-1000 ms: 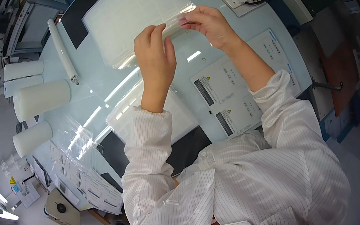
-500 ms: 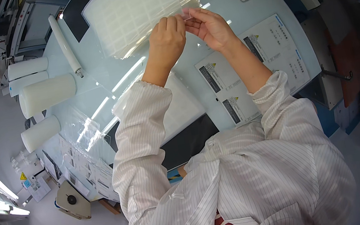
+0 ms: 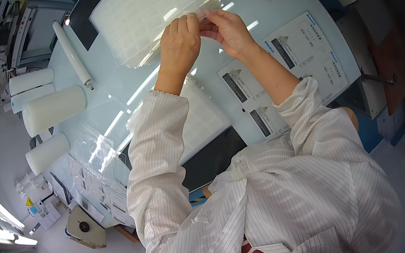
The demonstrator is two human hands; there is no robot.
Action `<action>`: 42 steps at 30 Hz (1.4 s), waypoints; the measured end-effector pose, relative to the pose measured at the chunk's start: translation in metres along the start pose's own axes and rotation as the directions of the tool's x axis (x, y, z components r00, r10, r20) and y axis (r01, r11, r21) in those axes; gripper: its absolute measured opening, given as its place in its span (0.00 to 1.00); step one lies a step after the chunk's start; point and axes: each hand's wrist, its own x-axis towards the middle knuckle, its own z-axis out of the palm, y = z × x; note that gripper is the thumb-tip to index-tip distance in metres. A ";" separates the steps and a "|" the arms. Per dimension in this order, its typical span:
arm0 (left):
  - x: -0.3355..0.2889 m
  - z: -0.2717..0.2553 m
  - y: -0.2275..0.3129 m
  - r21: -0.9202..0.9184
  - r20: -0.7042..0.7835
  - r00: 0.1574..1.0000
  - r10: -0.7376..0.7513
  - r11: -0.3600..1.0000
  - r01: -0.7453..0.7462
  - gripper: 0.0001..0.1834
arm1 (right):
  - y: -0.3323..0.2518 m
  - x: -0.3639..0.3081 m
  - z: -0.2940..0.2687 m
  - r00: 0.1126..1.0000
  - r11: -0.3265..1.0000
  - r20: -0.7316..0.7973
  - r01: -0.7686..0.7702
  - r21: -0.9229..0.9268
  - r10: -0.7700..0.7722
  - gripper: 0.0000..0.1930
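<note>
stack of clear film: it lay (image 3: 141, 16) at the far side of the pale table (image 3: 294, 4), its glossy near edge fanned and uneven, just beyond the fingers.
film edge risk: the thin layers looked prone to clinging, so a pinch there could have lifted several together or creased a corner.
stack risk: a pull toward the body could have dragged the upper layers askew, since neither hand pressed on the middle of the pile.
sleeve risk: the left sleeve (image 3: 153, 135) hung over a second pile of film (image 3: 203, 113) and could have brushed it out of line if the arm had dropped.
left hand: it was (image 3: 181, 44) back upward, fingers curled down at the stack's near edge; its fingertips were hidden, so its grip could not be told.
right hand: it was (image 3: 230, 33) turned inward, thumb and forefinger drawn close beside the left knuckles; whether film sat between them could not be told.
forearms: both reached forward and converged, the right one crossing above printed sheets (image 3: 310, 49).
</note>
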 end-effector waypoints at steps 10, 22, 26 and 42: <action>0.045 -0.095 -0.094 -0.149 -0.591 0.747 -0.303 0.952 0.269 0.08 | 0.003 -0.001 0.014 0.993 0.991 -0.118 -0.004 -0.131 -0.011 0.08; -0.096 -0.228 -0.188 -0.716 -0.586 -0.021 -0.810 0.506 0.481 0.09 | -0.011 -0.004 -0.001 0.990 0.986 -0.139 0.014 -0.167 -0.037 0.07; -0.149 -0.258 -0.148 -0.576 -0.668 0.079 -0.740 0.581 0.575 0.10 | -0.016 -0.006 -0.011 0.994 0.975 -0.111 -0.023 -0.221 -0.001 0.08; -0.358 -0.214 -0.081 0.498 -0.039 0.641 -0.766 0.541 0.677 0.23 | -0.026 -0.033 0.017 0.996 0.903 0.023 -0.074 -0.424 0.092 0.22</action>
